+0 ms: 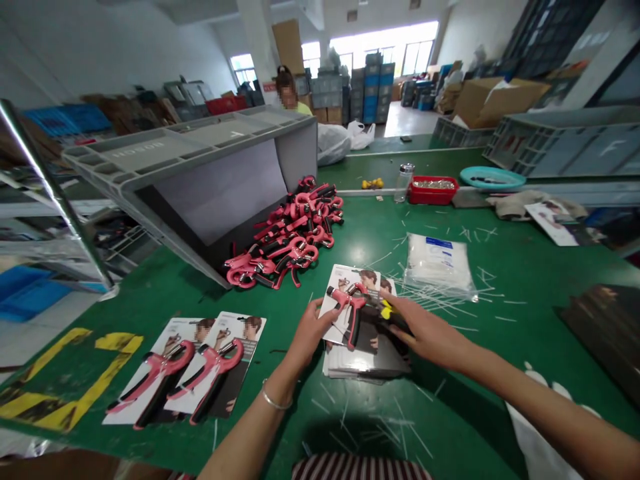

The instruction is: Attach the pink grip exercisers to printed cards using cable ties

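Observation:
My left hand (307, 337) is closed on the left edge of a printed card (336, 279), its thumb on the pink and black hand grip strengthener (354, 313) lying on it. Beneath is a stack of similar cards (367, 365). From the right, my right hand (425, 330) is closed around black-and-yellow cutting pliers (387, 309). Their jaws point left at the strengthener; whether they touch it I cannot tell. To the left lie two more cards with strengtheners on them (163, 373) (213, 373), overlapping side by side.
A grey crate (200, 157) lies on its side, a pile of strengtheners (295, 233) spilling out. White strips, apparently cable ties, are scattered near a clear bag (440, 263). Behind stand a glass jar (404, 183), red tray (433, 192) and blue dish (493, 175). A person (293, 93) is beyond.

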Motion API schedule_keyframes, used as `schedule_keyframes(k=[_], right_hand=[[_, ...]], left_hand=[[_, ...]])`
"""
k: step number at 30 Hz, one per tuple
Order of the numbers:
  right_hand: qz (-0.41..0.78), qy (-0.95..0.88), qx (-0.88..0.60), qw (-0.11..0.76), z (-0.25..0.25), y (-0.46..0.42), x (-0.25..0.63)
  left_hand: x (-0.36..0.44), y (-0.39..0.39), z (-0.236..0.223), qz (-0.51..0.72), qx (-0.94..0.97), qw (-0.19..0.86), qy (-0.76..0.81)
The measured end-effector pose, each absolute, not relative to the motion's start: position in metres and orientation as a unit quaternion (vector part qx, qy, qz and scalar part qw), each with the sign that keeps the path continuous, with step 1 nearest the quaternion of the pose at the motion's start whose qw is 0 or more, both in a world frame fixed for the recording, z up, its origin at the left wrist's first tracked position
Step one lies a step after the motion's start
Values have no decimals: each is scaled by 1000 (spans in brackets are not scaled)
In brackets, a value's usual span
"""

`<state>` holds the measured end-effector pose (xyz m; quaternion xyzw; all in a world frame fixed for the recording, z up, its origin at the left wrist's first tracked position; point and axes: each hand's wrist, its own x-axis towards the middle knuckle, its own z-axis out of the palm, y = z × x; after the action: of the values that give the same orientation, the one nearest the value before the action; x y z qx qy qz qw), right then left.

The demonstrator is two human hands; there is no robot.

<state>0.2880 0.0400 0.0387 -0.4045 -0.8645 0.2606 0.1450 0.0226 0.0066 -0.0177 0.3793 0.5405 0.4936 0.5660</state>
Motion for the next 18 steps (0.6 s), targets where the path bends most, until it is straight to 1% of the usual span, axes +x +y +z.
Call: schedule_keyframes(k=[2,3,5,9,12,18], right_hand=[[80,-905,-398,129,38,49,275],[23,-913,-390,117,37,53,271],[-36,-920,-378,101,35,57,265],[-71,-920,-373,98,36,57,259],[-82,-923,-368,74,38,60,257],[3,-949,-313,40,33,76,267]], left_hand=[[21,8,-18,489,374,569,546],[20,8,-18,489,370,569,548],[19,9,-17,491,365,568,549],[19,10,-17,489,371,564,551],[19,10,-17,484,375,565,553],[18,10,-14,489,366,565,556]])
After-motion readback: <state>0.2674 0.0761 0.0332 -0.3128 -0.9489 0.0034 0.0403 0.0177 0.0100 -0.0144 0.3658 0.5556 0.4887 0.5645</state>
